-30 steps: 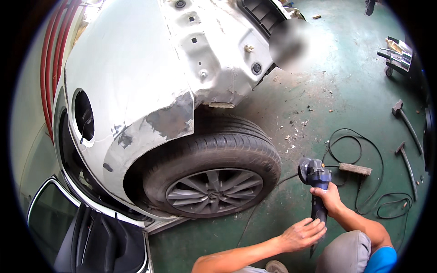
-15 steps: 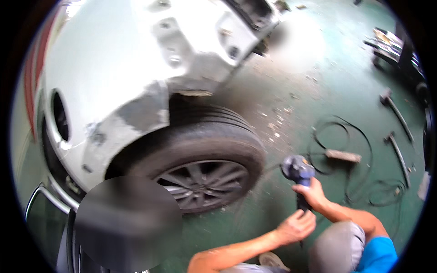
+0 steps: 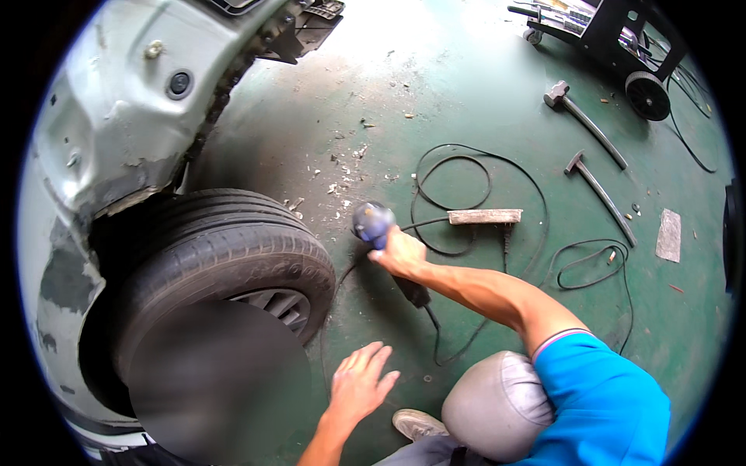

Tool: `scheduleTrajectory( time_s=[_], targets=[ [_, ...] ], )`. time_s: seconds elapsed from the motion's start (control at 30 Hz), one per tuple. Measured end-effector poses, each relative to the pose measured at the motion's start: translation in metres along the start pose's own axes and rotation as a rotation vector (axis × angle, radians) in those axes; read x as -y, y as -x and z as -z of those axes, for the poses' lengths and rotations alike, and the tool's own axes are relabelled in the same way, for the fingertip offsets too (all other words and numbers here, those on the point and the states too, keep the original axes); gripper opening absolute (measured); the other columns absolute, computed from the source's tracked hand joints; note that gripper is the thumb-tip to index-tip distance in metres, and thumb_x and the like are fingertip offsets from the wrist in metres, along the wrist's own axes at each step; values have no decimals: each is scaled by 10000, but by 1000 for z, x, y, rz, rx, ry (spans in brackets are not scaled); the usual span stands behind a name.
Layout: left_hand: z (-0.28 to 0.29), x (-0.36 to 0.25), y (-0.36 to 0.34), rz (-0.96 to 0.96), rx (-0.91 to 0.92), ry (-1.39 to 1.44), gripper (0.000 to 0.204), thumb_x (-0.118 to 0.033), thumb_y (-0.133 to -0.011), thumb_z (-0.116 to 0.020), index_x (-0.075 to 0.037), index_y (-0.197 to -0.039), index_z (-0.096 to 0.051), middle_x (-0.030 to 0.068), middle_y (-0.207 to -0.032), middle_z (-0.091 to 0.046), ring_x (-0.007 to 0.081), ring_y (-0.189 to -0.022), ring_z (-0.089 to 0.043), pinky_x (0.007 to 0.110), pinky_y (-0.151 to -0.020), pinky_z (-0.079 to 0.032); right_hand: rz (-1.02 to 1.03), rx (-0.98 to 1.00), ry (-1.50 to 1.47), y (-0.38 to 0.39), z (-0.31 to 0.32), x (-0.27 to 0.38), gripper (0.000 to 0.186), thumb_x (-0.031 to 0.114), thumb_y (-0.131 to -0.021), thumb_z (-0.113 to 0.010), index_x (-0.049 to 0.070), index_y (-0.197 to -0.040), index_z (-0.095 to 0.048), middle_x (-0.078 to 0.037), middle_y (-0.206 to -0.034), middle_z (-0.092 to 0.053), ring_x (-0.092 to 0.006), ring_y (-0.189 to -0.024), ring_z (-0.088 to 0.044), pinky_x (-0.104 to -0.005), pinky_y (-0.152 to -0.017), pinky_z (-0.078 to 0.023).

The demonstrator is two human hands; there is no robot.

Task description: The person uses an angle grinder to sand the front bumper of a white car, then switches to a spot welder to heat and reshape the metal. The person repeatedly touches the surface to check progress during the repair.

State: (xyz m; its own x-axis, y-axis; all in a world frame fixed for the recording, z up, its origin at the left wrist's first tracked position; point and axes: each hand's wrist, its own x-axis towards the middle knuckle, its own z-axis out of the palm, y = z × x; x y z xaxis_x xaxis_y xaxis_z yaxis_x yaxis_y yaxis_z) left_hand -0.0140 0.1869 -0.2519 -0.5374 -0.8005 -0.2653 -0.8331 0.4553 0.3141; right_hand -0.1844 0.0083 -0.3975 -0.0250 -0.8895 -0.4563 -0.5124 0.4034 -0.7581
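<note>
I've got the angle grinder [image 3: 374,224] in the R hand [image 3: 404,255], just right of the tyre [image 3: 233,260], above the green floor [image 3: 497,116]; can't tell if any part touches down. R fingers wrap its neck behind the head; L hand [image 3: 357,386] has fingers loosely spread, nothing in them. Prob hefty for one hand, wt toward the front; stiff, hard body, not fragile, maybe slick w/ dust. I'd grip the dark rear handle [image 3: 410,292] too, minding the cord [image 3: 435,330] off its tail. Looks: bluish front, blurred, roundish; rest black.
</note>
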Motion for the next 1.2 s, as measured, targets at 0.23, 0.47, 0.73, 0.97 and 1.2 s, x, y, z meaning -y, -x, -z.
scheduleTrajectory(
  time_s=[0.23,0.47,0.73,0.97,1.2],
  targets=[
    [8,20,-1,82,31,92,408,-267,-840,-715,-41,-1170,-631,120,-1169,-640,318,-1043,-618,417,-898,-491,128,-271,92,-67,-47,5,574,389,-777,-755,-12,-1110,-514,-185,-1062,-645,-356,-1012,-639,-467,-849,-525],
    [7,57,-26,-36,155,117,422,-242,-836,-729,-14,-1176,-629,127,-1150,-655,299,-1032,-636,400,-896,-498,355,-224,193,-31,4,6,547,386,-761,-759,-3,-1070,-532,-196,-1055,-614,-370,-997,-617,-475,-812,-536],
    [69,102,167,491,423,112,381,-355,-919,-623,-21,-1095,-671,199,-1031,-679,390,-1005,-623,444,-896,-494,-190,275,236,180,194,-47,486,445,-836,-667,1,-1026,-605,-218,-989,-688,-393,-960,-670,-513,-774,-543],
    [194,-59,359,1189,588,909,294,-153,-924,-556,-22,-1179,-623,99,-1114,-671,208,-983,-639,338,-817,-510,-1063,168,178,444,353,-97,476,451,-795,-654,83,-1090,-719,-162,-1163,-687,-326,-1083,-661,-447,-888,-546],
    [203,-155,283,1233,749,1160,377,-289,-961,-557,-54,-1254,-597,54,-1151,-672,162,-987,-644,287,-755,-494,-1134,63,197,522,489,24,486,426,-808,-666,69,-1136,-705,-164,-1204,-668,-319,-1136,-631,-436,-939,-515]
  ],
)
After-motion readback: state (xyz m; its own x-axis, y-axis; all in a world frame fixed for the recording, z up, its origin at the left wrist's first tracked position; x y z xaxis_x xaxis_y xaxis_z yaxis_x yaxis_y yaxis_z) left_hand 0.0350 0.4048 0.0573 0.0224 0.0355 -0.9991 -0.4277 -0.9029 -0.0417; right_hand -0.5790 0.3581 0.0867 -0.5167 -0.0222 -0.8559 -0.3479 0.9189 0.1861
